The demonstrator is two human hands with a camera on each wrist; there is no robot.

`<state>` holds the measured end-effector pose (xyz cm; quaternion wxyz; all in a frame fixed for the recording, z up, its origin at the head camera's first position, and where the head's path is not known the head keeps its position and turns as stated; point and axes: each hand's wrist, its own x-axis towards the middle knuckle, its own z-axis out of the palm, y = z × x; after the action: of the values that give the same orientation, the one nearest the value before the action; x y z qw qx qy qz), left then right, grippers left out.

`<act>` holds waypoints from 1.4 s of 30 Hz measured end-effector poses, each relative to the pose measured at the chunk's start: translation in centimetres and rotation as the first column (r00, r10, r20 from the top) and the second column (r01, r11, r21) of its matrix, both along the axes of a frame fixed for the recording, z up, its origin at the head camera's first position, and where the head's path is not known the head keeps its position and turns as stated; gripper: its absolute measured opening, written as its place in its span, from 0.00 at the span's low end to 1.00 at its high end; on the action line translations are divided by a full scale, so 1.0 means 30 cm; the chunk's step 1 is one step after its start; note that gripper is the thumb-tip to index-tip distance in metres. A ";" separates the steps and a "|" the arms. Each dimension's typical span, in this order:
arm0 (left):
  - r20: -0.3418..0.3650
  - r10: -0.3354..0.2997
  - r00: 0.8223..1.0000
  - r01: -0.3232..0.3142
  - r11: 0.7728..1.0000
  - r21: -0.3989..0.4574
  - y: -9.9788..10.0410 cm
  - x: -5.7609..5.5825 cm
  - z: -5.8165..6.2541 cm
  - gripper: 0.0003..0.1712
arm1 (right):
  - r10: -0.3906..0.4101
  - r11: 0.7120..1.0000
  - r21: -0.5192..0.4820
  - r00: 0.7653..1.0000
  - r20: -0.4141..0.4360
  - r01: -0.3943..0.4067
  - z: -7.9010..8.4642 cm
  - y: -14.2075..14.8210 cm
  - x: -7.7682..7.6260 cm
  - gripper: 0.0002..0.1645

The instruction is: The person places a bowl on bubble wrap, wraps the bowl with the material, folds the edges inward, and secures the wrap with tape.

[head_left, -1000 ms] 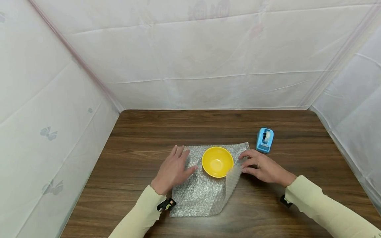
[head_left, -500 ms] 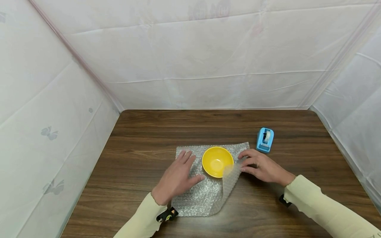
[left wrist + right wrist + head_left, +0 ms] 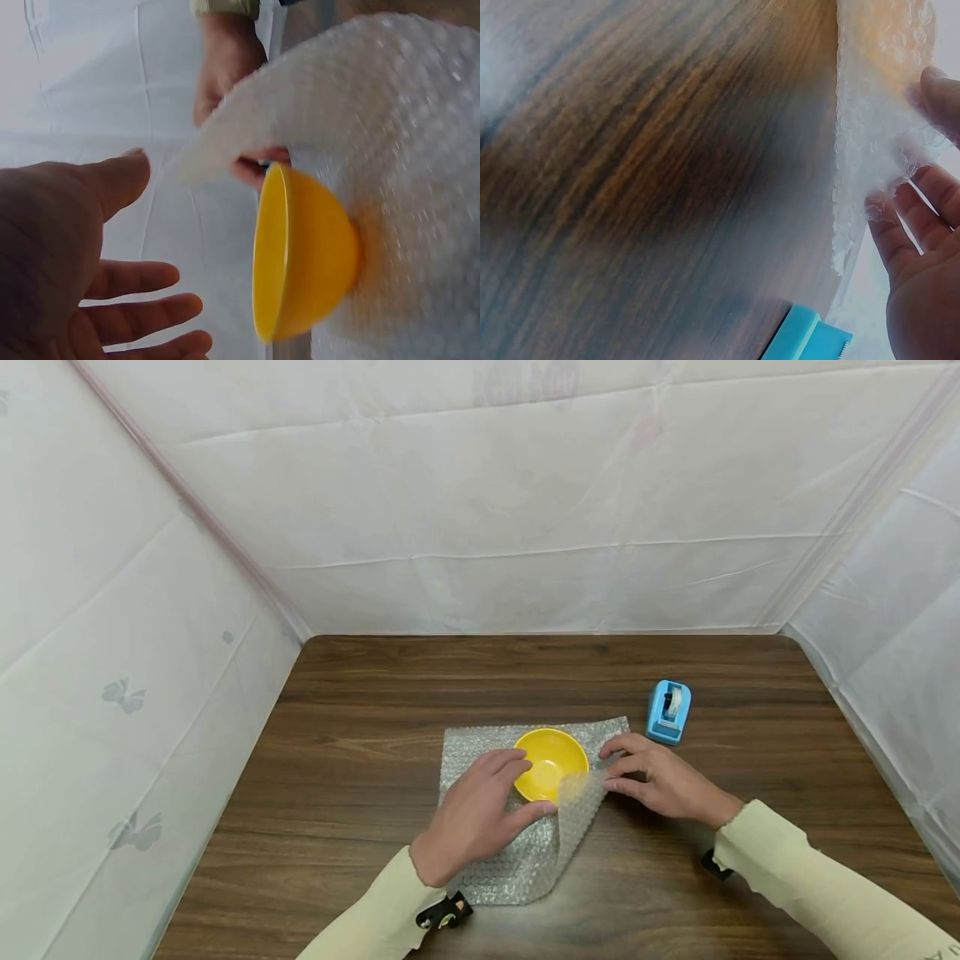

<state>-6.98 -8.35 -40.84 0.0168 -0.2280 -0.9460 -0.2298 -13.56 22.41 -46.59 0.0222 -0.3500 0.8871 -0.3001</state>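
A yellow bowl (image 3: 553, 745) stands upright on a sheet of bubble wrap (image 3: 498, 872). My right hand (image 3: 663, 779) pinches the sheet's right edge, and the raised near-right corner curls up over the bowl's near-right rim. With fingers spread, my left hand (image 3: 476, 817) hovers over the bowl's left side and overlaps its rim in the head view. The left wrist view shows a gap between these straight fingers (image 3: 142, 319) and the bowl (image 3: 311, 255). In the right wrist view, the fingertips (image 3: 885, 214) meet the lifted wrap (image 3: 866, 150).
A blue tape dispenser (image 3: 668, 712) with a roll of tape stands just beyond my right hand. The dark wooden table (image 3: 360, 693) has pale plastic sheeting (image 3: 465, 510) hanging behind it and on both sides.
My left hand has moved right from the wrap's left edge to the bowl. The right hand stays nearly in place, while the lifted wrap leans slightly farther left over the bowl.
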 end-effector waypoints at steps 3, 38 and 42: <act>-0.020 -0.002 1.000 0.002 1.000 0.018 0.038 -0.007 0.002 0.32 | 0.003 1.000 -0.001 1.000 -0.002 -0.003 0.000 0.001 0.001 0.08; 0.025 -0.011 1.000 0.010 0.999 0.047 0.104 -0.071 0.011 0.06 | 0.030 1.000 -0.005 0.999 -0.041 -0.030 -0.011 0.009 -0.006 0.07; -0.023 0.011 1.000 -0.011 0.999 0.031 0.099 -0.069 0.002 0.06 | 0.016 1.000 0.004 1.000 -0.010 -0.016 -0.010 0.013 -0.004 0.07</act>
<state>-9.05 -5.38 -40.78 0.0325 -0.2251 -0.9434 -0.2416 -13.69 22.79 -46.89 0.0209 -0.3586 0.8850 -0.2963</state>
